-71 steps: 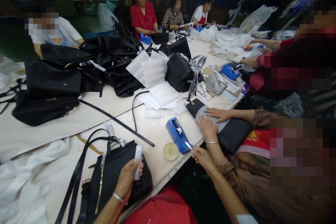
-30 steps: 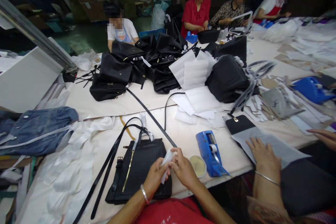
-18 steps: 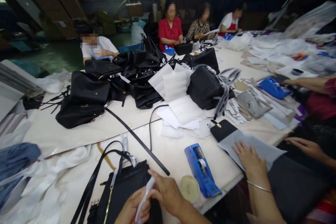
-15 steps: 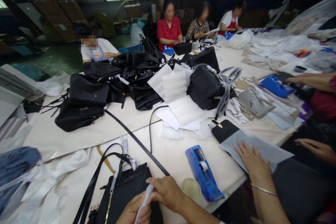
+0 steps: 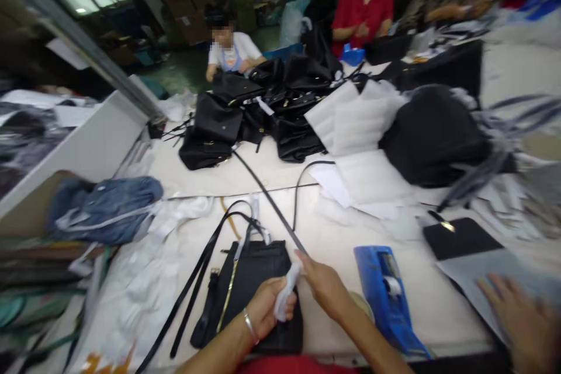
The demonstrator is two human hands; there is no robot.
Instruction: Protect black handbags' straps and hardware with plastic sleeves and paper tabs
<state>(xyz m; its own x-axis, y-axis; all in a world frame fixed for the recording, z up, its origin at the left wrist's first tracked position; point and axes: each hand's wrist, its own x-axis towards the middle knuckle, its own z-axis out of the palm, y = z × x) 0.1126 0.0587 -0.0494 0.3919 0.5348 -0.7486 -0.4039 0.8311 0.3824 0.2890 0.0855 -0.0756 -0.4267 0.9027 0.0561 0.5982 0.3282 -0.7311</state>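
Note:
A black bag [image 5: 258, 269] with gold zip trim and long straps lies flat at the table's near edge. Over it, my left hand [image 5: 267, 304], with a bracelet at the wrist, is closed round a strip of white wrapping [image 5: 287, 292]. My right hand [image 5: 324, 283] is just to the right, its fingers pinched at the near end of a long black strap [image 5: 267, 196] that runs back to the pile of black bags [image 5: 214, 128]. The right fingertips are beside the upper end of the white strip.
Right of my hands is a blue tape dispenser [image 5: 385, 298]. A neighbour's hand [image 5: 517, 310] rests on grey sheet over a black piece. White foam sheets [image 5: 359, 128] lie mid-table, denim cloth [image 5: 107, 207] at left. Several people sit across the table.
The view has turned left and the scene has shifted right. My hands have moved apart a little; the right one, formerly at the white strip, is now at the strap's end.

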